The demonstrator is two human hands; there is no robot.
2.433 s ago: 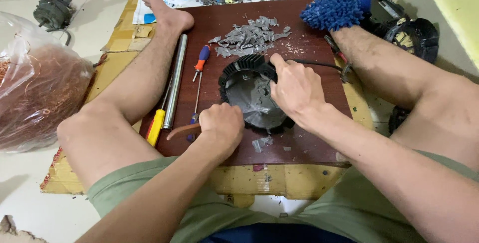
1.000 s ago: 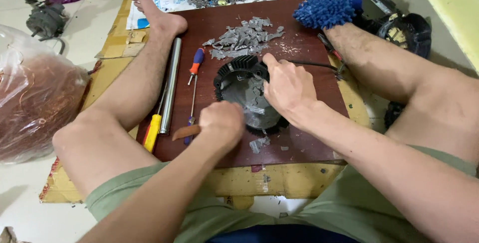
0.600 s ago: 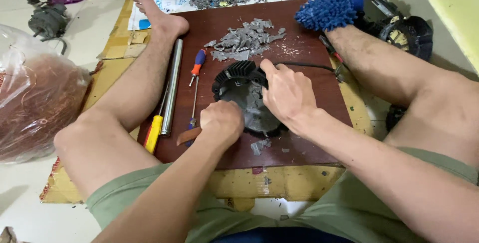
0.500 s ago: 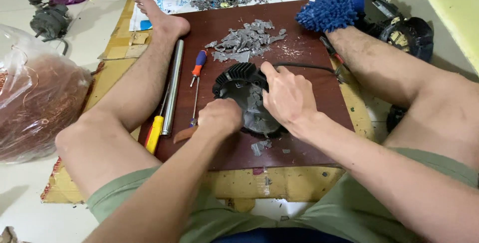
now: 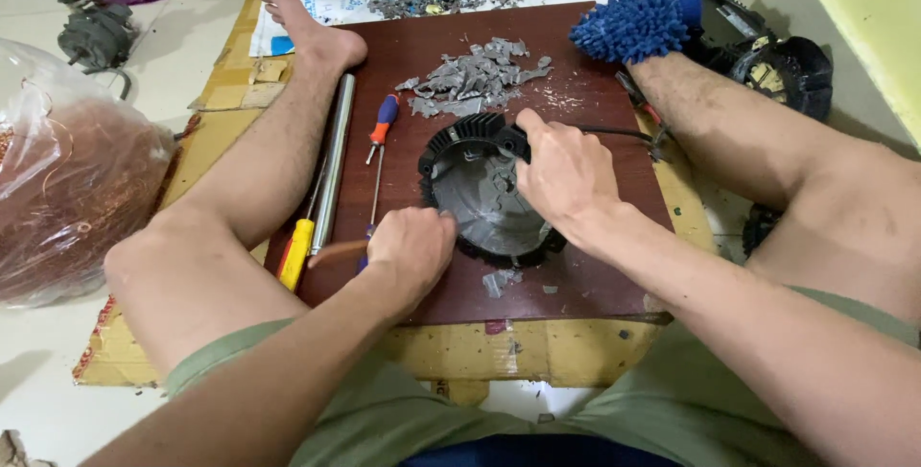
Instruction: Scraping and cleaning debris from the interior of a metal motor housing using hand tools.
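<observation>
A round black finned housing [image 5: 470, 141] lies on the dark brown board [image 5: 595, 275], grey inside. My right hand [image 5: 566, 175] grips its right rim and holds it down. My left hand [image 5: 413, 246] is closed around a tool with a wooden handle [image 5: 336, 253] and sits at the housing's left rim; the tool's tip is hidden behind my fingers. I sit on the floor with a bare leg on each side of the board.
A pile of grey broken pieces [image 5: 475, 79] lies at the board's far end. Left of the housing lie a red-and-blue screwdriver [image 5: 381, 131], a steel rod [image 5: 334, 160] and a yellow-handled tool [image 5: 295, 254]. A blue mop-like slipper [image 5: 633, 26] is far right; a bag of copper wire [image 5: 67, 198] left.
My left hand has moved up and right from the board's near edge to the housing's left rim. My right hand stays on the housing.
</observation>
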